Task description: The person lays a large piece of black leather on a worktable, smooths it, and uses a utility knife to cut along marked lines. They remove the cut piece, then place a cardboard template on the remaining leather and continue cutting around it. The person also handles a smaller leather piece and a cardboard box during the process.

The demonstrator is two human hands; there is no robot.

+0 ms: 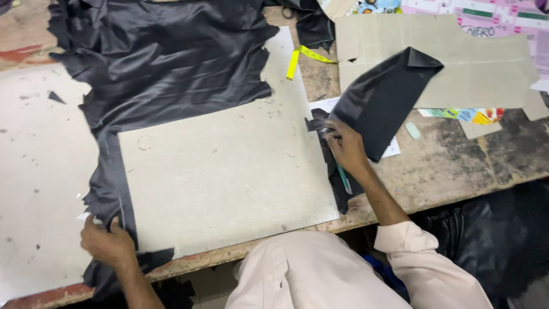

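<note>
A large sheet of black leather (166, 57) lies across the worktable, its lower part under a big grey cardboard template (229, 171). My left hand (107, 243) presses the leather's edge at the template's lower left corner, fingers curled on it. My right hand (345, 146) is off the template's right edge, holding a cut black leather piece (383, 103) that lifts up and to the right. A thin teal-handled tool (344, 178) runs below that hand, and whether the hand grips it is unclear.
A pale board (40, 171) covers the table's left side. Cardboard patterns (474, 63) lie at the back right, with a yellow measuring tape (300, 57), a pale eraser-like piece (412, 130) and colourful printed paper (466, 114). The worn table edge (434, 194) runs along the front right.
</note>
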